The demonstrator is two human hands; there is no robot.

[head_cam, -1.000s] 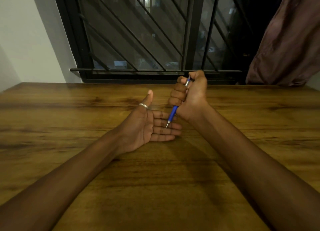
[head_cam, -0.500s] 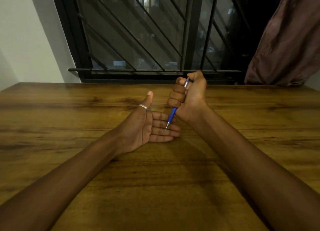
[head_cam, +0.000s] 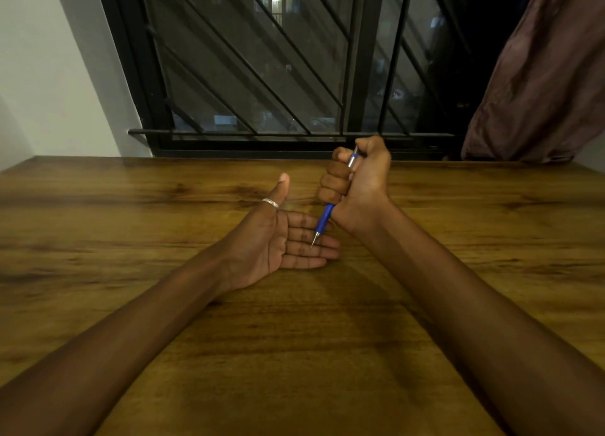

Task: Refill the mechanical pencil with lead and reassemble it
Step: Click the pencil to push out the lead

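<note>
surface: we see a brown wooden table (head_cam: 458,226) with dark grain streaks | far edge: runs just below the barred window (head_cam: 248,75) | resting on it: our left hand (head_cam: 278,239), palm up with fingers flat, edge down on the wood | other loose things on the wood: we cannot make out any

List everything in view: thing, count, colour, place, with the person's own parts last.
mechanical pencil: one, blue grip with silver upper barrel and tip, held tip-down in the right fist over the left fingers
table: one, brown wood grain, fills the lower view
window: one, black frame with diagonal bars, behind the table
curtain: one, dull reddish-brown, upper right
wall: one, white, upper left
ring: one, silver, on the left thumb
left hand: one, open, palm up
right hand: one, closed around the pencil
</note>
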